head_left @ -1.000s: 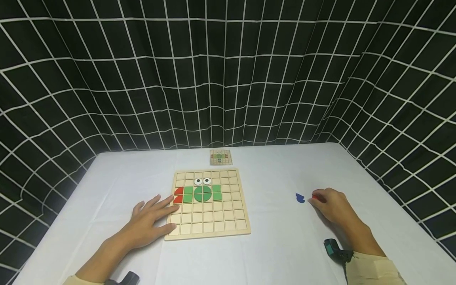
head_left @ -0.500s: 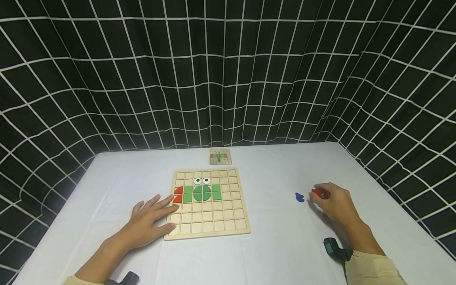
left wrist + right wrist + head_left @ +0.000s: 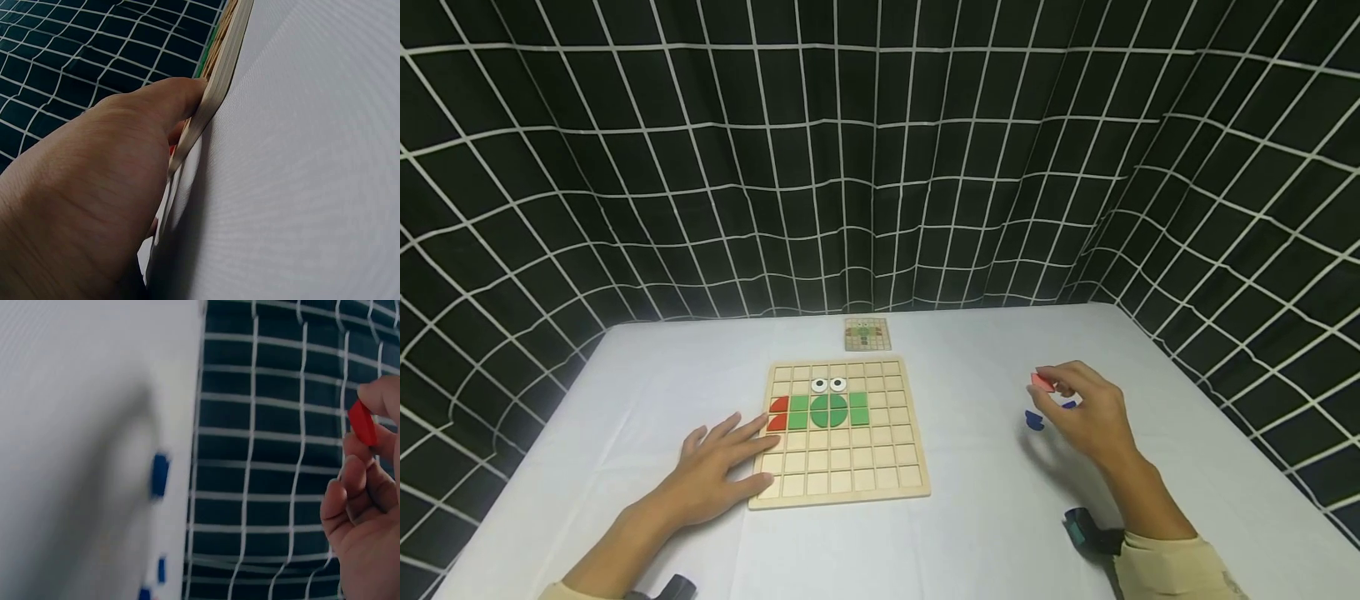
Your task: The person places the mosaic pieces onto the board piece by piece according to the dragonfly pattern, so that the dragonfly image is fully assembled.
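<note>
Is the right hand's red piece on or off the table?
Off: the right wrist view shows the right hand pinching the red piece away from the table.

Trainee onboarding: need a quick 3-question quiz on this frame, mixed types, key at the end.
1. Multiple choice: what does the right hand pinch?
a) a blue piece
b) a red piece
c) a green piece

2. True or false: the small card lies on the table beyond the far edge of the board.

3. Fill in: in the left wrist view, the digit of the left hand seen touching the board's edge is the ____.

Key: 1. b; 2. true; 3. thumb
</note>
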Tool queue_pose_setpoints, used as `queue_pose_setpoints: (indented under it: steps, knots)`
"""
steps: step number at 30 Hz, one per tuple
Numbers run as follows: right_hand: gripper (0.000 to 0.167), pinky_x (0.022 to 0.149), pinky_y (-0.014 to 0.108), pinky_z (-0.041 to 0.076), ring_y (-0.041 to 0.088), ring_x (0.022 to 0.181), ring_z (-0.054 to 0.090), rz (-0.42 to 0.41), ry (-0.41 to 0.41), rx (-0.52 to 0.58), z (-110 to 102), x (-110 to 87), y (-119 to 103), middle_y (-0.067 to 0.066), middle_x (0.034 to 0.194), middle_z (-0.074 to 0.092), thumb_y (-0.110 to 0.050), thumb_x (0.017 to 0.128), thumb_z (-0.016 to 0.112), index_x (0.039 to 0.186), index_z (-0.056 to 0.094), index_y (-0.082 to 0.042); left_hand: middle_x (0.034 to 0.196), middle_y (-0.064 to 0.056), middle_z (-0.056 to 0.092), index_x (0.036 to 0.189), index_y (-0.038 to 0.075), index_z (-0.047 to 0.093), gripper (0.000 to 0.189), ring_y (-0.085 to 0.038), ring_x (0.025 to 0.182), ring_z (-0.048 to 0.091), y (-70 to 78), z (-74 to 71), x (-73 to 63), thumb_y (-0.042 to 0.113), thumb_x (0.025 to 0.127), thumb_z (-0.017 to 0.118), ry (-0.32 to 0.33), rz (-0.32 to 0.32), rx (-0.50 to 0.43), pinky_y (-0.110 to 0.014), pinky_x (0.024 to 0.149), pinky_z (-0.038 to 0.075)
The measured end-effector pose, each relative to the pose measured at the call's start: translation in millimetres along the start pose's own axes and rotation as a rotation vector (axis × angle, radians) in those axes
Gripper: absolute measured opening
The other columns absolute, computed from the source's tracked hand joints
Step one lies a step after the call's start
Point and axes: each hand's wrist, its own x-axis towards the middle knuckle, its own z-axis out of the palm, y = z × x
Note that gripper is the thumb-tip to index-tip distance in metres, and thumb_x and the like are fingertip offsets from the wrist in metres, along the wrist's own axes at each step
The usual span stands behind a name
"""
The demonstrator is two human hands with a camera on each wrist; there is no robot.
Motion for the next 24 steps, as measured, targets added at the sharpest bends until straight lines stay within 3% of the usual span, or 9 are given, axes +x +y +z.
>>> queue_pose_setpoints:
  steps: [9, 16, 24]
  knots:
    - [0.026, 0.069, 0.021, 0.044, 0.017, 0.078, 0.057, -0.026, 0.019, 0.106, 28, 23.3, -44, 0.0, 0.087, 0.067, 0.002, 0.073, 0.08, 0.098, 0.073, -0.002, 0.15, 0.005, 0.039, 0.131, 0.026, 0.063, 0.052, -0.035, 0.139, 0.026, -1.4, 1.7, -0.3, 0.054, 0.086, 0.065, 0.003, -0.005, -0.002, -0.066, 0.103, 0.007]
    - [0.024, 0.07, 0.032, 0.05, 0.014, 0.082, 0.058, 0.028, -0.012, 0.156, 53, 32.1, -71, -0.001, 0.092, 0.068, -0.006, 0.077, 0.081, 0.1, 0.074, -0.003, 0.15, 0.004, 0.039, 0.131, 0.026, 0.063, 0.052, -0.036, 0.138, 0.027, -0.1, 2.0, -1.1, 0.054, 0.086, 0.065, 0.009, 0.004, -0.001, -0.066, 0.103, 0.007]
    - [0.022, 0.066, 0.038, 0.05, 0.018, 0.076, 0.058, -0.03, -0.006, 0.267, 88, 42.8, -89, 0.002, 0.089, 0.068, -0.006, 0.077, 0.08, 0.097, 0.073, -0.001, 0.148, 0.002, 0.042, 0.13, 0.025, 0.064, 0.051, -0.038, 0.137, 0.028, 1.8, 1.4, -1.6, 0.051, 0.086, 0.066, 0.026, 0.012, -0.006, -0.067, 0.102, 0.008]
